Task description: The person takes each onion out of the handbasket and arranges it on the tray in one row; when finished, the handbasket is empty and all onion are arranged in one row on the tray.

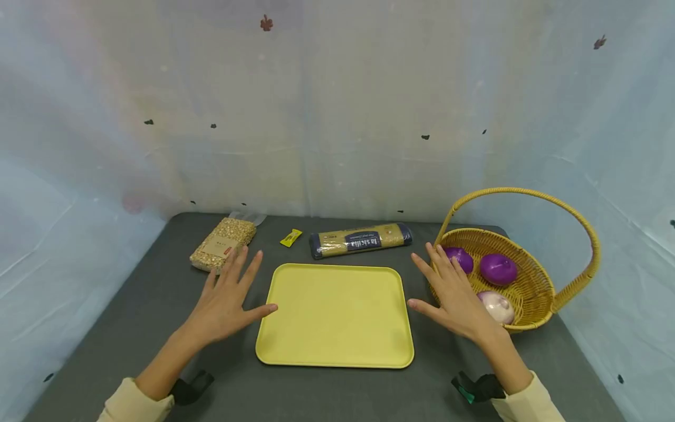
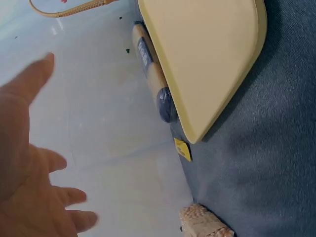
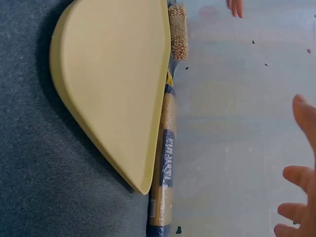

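My left hand (image 1: 224, 308) hovers with spread fingers by the left edge of a yellow tray (image 1: 337, 316), its thumb overlapping the rim in the head view. Just beyond its fingertips lies a clear bag of corn kernels (image 1: 224, 241) with a paper label. On the other side, my right hand (image 1: 457, 296) is spread too, between the tray and a wicker basket (image 1: 540, 287), and holds nothing. Two purple onions (image 1: 498, 269) and a paler white-purple onion (image 1: 497, 307) sit in the basket; the hand partly covers its left side.
Behind the tray lies a blue-and-gold pasta packet (image 1: 361, 240). A small yellow wrapped packet (image 1: 291, 237) is left of it. The basket's tall handle (image 1: 527, 191) arches upward. Pale sheeting (image 1: 316, 117) hangs around the dark grey table (image 1: 327, 395).
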A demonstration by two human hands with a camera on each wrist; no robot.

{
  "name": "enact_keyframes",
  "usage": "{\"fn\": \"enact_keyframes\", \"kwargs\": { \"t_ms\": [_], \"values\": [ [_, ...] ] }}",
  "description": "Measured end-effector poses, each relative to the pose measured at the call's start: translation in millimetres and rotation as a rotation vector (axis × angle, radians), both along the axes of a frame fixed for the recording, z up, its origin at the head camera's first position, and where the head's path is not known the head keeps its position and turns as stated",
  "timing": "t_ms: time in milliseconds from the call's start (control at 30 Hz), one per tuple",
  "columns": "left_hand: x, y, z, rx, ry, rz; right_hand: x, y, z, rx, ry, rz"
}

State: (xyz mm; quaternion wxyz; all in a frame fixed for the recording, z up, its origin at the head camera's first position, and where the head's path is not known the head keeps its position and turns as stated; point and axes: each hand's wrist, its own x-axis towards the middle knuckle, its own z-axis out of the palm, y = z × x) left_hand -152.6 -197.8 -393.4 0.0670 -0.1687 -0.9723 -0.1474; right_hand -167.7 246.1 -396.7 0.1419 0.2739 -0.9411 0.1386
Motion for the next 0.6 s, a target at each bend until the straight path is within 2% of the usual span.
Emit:
{"fn": "enact_keyframes", "kwargs": {
  "t_ms": [300, 600],
  "values": [
    [-1.3, 2, -6.0, 0.189, -0.012, 0.016, -0.3, 3, 9.0, -0.228, 0.011, 0.047],
    [-4.0, 5, -25.1, 0.301, -0.018, 0.038, -3.8, 17, 13.3, -0.432, 0.091, 0.099]
  ]
}}
